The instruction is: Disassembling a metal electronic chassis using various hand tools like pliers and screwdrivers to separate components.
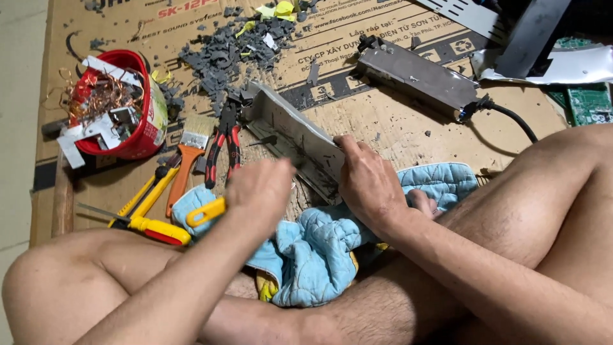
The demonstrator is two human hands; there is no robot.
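Observation:
My left hand (258, 188) is blurred and closed around a tool with a yellow handle (205, 212). A thin dark shaft (265, 140) lies against the long grey metal housing (287, 124) just ahead of that hand; I cannot tell whether it belongs to the tool. My right hand (367, 182) grips the near end of this housing, which rests slanted on the cardboard (383, 124). A light blue quilted cloth (306, 249) lies under both hands, across my crossed legs.
At the left stand a red bowl (137, 144) of copper wire and metal scraps, an orange-handled brush (188, 153), red-handled pliers (223, 144) and yellow tools (143, 214). Grey debris (230, 45) is piled behind. A second housing (415, 70) with a black cable, metal sheets and a green circuit board (587, 102) lie at the right.

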